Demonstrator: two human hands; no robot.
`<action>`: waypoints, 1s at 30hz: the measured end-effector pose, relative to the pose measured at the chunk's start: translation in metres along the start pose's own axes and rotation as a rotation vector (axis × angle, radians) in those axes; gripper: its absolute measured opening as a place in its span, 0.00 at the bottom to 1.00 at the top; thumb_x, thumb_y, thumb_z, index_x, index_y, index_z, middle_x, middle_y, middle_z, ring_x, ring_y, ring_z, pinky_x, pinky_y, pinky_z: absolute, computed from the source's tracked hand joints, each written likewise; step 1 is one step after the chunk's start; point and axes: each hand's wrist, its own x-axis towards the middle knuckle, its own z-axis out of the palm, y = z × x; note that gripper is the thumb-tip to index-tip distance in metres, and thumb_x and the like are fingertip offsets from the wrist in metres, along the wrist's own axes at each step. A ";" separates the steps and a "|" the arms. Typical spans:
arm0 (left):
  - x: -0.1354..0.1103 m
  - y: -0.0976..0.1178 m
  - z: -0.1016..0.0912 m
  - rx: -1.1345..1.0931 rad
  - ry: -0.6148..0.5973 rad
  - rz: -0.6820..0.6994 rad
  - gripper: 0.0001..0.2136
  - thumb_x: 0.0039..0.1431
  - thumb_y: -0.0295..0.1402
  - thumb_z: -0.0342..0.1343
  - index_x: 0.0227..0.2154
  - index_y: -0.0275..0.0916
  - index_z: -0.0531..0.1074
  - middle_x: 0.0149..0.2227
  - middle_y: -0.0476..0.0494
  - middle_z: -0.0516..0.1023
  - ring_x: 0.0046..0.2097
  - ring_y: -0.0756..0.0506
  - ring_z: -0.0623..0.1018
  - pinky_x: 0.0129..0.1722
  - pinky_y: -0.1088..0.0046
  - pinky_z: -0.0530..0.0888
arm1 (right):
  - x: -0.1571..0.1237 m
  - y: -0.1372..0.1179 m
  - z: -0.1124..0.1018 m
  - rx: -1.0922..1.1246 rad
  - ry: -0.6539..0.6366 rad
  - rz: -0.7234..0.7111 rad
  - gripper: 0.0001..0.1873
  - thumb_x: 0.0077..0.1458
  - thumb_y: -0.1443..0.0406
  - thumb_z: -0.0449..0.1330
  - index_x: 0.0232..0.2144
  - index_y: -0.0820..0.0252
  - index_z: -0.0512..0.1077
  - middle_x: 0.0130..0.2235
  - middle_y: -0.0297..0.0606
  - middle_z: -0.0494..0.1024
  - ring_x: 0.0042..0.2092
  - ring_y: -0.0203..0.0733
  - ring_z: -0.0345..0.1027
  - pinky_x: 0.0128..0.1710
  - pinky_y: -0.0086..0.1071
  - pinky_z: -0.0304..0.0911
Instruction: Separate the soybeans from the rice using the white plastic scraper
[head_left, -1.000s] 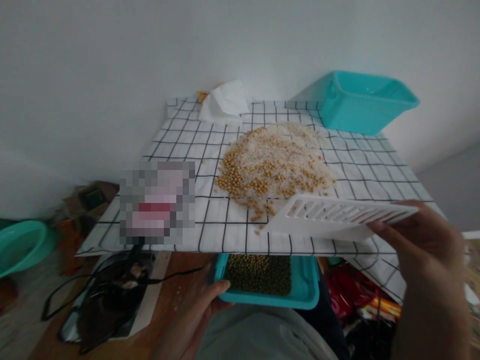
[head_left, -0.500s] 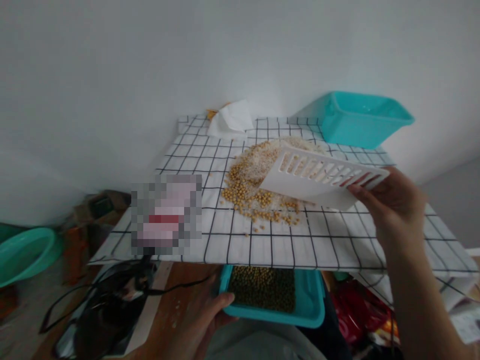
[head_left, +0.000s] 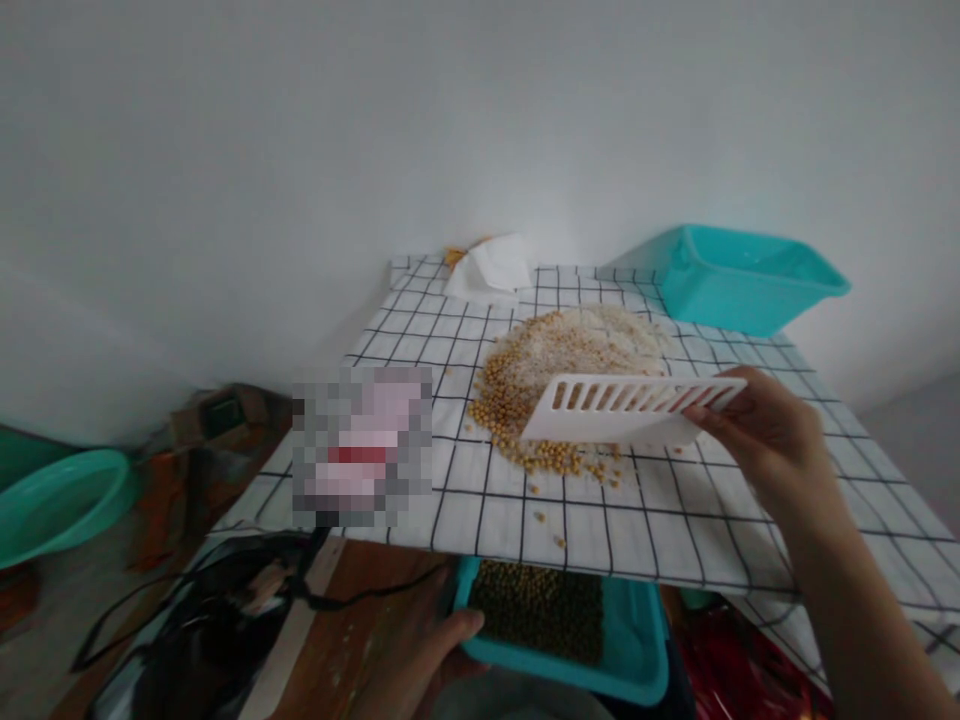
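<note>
My right hand (head_left: 772,440) grips one end of a white slotted plastic board (head_left: 615,418), tilted with its slots along the upper edge. The board stands over the near side of a spread pile of rice (head_left: 592,345) and yellow soybeans (head_left: 499,400) on the table. A few soybeans lie loose toward the front edge. Below that edge, my left hand (head_left: 450,645) holds the left rim of a teal tray (head_left: 634,640), thumb over the rim. Dark green beans with some yellow ones fill the tray's left part; the table edge hides its far side.
A checked cloth (head_left: 390,340) covers the table. A teal bin (head_left: 739,290) stands at the back right, a white paper (head_left: 491,268) at the back left. A pixelated object (head_left: 360,445) lies front left. A green basin (head_left: 67,505) and a black bag (head_left: 202,630) are lower left.
My right hand has brought the board nearer over the front of the pile and levelled it. Several soybeans have rolled toward the table edge. My left hand still holds the tray.
</note>
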 end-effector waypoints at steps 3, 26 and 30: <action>0.000 0.000 -0.001 -0.025 0.013 -0.022 0.30 0.45 0.36 0.66 0.55 0.42 0.70 0.39 0.41 0.86 0.40 0.34 0.83 0.31 0.64 0.78 | -0.001 0.000 0.000 0.011 -0.033 -0.005 0.07 0.50 0.65 0.69 0.33 0.54 0.75 0.30 0.29 0.80 0.31 0.36 0.75 0.30 0.28 0.72; -0.003 0.003 0.001 -0.034 -0.027 0.012 0.29 0.45 0.36 0.67 0.53 0.41 0.73 0.40 0.41 0.85 0.40 0.36 0.82 0.30 0.66 0.77 | -0.029 0.000 -0.010 0.039 -0.003 0.098 0.07 0.51 0.64 0.69 0.33 0.51 0.75 0.30 0.26 0.79 0.33 0.32 0.74 0.31 0.23 0.70; -0.002 -0.001 0.000 -0.039 -0.019 -0.009 0.30 0.45 0.35 0.68 0.54 0.42 0.72 0.36 0.44 0.84 0.37 0.38 0.81 0.30 0.66 0.78 | -0.034 -0.004 -0.011 0.027 -0.023 0.093 0.06 0.52 0.64 0.68 0.33 0.51 0.75 0.31 0.27 0.79 0.33 0.32 0.74 0.31 0.23 0.69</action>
